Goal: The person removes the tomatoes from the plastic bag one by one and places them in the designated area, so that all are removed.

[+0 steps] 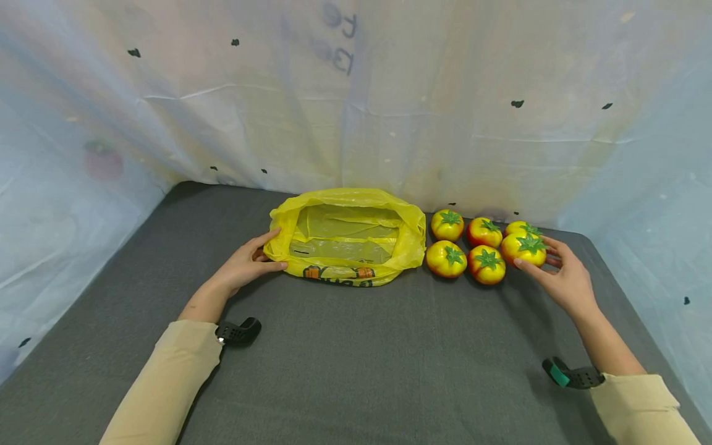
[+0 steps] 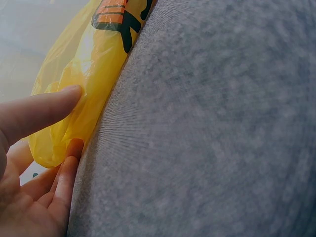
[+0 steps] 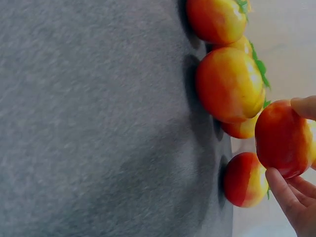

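A yellow plastic bag (image 1: 411, 241) lies with its mouth spread wide, dark and orange print along its front. At its left end my left hand (image 1: 239, 266) holds the rim; in the left wrist view the thumb (image 2: 54, 111) lies on the near side of the plastic, with the fingers around its end. My right hand (image 1: 567, 278) grips a red-and-yellow tomato (image 1: 523, 249) with a green star-shaped top. The right wrist view shows this tomato (image 3: 281, 140) raised off the table between thumb and fingers. Behind it, another tomato (image 1: 516, 227) is partly hidden.
Between bag and right hand stand more tomatoes in two rows, among them a front-left one (image 1: 446, 259), a back-left one (image 1: 447, 225) and a front one (image 1: 486, 266). Whitish plastic sheeting (image 1: 389, 123) hangs behind and beside the dark grey table (image 1: 378, 358).
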A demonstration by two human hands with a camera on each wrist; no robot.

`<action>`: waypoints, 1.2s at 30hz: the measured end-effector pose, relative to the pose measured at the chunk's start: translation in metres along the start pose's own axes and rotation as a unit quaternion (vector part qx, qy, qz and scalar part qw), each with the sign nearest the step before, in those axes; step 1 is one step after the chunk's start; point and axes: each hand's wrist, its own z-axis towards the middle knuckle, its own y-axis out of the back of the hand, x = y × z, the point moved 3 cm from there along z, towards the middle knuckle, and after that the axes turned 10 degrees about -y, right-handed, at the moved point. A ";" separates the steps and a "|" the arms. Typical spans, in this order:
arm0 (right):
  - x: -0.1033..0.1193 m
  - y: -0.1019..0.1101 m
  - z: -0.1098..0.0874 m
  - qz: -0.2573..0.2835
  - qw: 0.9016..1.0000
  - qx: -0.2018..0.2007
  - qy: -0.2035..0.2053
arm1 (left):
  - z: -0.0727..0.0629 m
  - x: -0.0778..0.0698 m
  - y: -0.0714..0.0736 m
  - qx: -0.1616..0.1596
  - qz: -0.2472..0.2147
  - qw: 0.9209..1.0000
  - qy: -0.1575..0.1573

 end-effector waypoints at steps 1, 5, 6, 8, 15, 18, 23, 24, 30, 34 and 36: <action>-0.001 -0.001 0.000 -0.003 1.000 0.002 -0.002 | 0.000 0.000 0.000 -0.001 0.001 1.000 0.002; -0.006 -0.003 0.000 -0.012 1.000 0.007 -0.004 | -0.001 -0.001 0.000 -0.002 0.003 1.000 0.006; -0.008 -0.004 -0.001 -0.013 1.000 0.007 -0.004 | -0.001 -0.001 0.000 -0.002 0.003 1.000 0.006; -0.010 -0.005 -0.001 -0.016 1.000 0.008 -0.004 | -0.001 -0.001 0.000 -0.003 0.002 1.000 0.007; -0.020 -0.010 -0.001 -0.027 0.999 0.019 -0.015 | -0.001 -0.001 0.000 -0.001 0.001 1.000 0.007; -0.023 -0.012 -0.001 -0.029 0.999 0.024 -0.017 | -0.001 -0.001 0.000 -0.001 -0.001 1.000 0.007; -0.029 -0.013 0.001 -0.031 0.999 0.029 -0.021 | 0.000 0.000 0.000 0.000 -0.005 1.000 0.005; -0.031 -0.014 0.001 -0.031 0.999 0.029 -0.022 | 0.000 0.001 0.000 0.000 -0.004 1.000 0.006; -0.039 -0.015 0.004 -0.029 0.998 0.031 -0.048 | 0.001 0.002 0.000 -0.003 0.003 1.000 0.008; -0.042 -0.014 0.007 -0.027 0.997 0.035 -0.064 | 0.001 0.001 0.000 -0.004 0.011 1.000 0.009; -0.043 -0.014 0.008 -0.027 0.997 0.039 -0.069 | 0.001 0.001 0.000 -0.005 0.015 1.000 0.011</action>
